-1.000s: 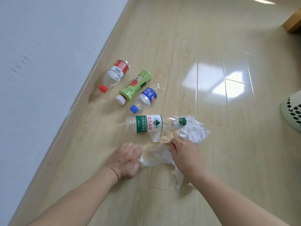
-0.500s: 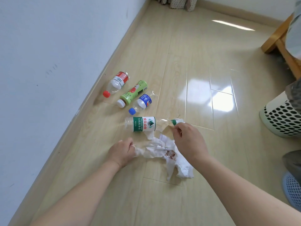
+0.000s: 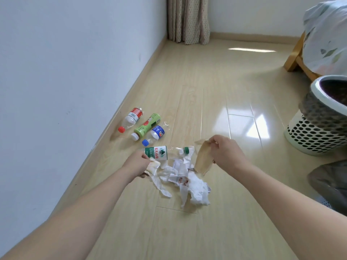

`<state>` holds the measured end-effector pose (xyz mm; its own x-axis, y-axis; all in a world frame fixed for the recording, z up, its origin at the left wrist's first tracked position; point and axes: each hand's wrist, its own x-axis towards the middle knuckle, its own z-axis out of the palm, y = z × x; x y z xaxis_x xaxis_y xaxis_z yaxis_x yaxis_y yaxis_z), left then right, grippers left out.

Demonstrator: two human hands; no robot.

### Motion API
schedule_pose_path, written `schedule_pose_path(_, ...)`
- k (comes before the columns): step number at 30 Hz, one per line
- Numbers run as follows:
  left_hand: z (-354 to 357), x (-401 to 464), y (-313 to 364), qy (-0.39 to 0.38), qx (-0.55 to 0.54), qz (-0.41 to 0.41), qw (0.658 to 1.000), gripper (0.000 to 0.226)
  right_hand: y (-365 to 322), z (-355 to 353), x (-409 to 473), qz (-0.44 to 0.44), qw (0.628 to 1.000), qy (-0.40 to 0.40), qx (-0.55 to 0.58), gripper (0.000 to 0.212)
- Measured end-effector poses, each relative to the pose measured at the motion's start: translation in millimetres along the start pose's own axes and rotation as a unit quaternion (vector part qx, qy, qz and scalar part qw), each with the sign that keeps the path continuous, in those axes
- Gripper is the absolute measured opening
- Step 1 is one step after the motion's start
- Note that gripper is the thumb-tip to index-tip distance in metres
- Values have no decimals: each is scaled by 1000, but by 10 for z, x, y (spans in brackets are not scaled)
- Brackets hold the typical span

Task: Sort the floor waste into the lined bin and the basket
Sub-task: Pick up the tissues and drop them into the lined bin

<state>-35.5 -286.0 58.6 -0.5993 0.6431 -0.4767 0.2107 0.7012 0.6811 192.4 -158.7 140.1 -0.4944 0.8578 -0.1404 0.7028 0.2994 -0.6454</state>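
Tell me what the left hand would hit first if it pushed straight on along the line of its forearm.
Most likely the green-labelled water bottle, lying on the floor just beyond the left hand, which holds a crumpled paper scrap. Depth is unclear; it may pass above.

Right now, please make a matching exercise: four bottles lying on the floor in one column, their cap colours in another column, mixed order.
Bottles:
1. red-label bottle
2. light green bottle
3. blue-label bottle
4. green-and-white-label bottle

Cap colours:
A. white
B. green
C. red
D. blue

Pairs: 1-C, 2-A, 3-D, 4-B
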Motion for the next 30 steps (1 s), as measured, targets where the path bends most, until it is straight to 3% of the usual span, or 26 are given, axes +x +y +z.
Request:
schedule_pose_path(7, 937, -842, 1979, -121, -41, 172, 977, 13, 610, -1420, -230, 62, 994, 56, 68, 27)
schedule_pose_path(11, 1710, -1258, 2871, -178, -41, 228, 956, 13, 1292, -2278, -428, 110, 982, 127, 82, 28)
schedule_pose_path(15, 2776, -1569, 3536, -229, -17, 258, 938, 10, 2277, -2937, -747, 215, 949, 197, 116, 24)
schedule_pose_path(19, 3662, -1734, 3717, -276, 8, 229, 934, 9, 2980, -3157, -1030, 309, 918, 225, 102, 14)
schedule_pose_path(23, 4087, -1760, 3741, -281, 56, 212, 934, 21, 3248, -3150, -1134, 367, 900, 231, 36, 36)
schedule_pose_path(26, 4025, -1664, 3698, -261, 84, 231, 934, 21, 3138, -3022, -1040, 331, 919, 214, 30, 51)
schedule_pose_path(30, 3555, -1399, 3500, -233, 98, 236, 938, 22, 2724, -2710, -722, 221, 952, 212, 5, 41)
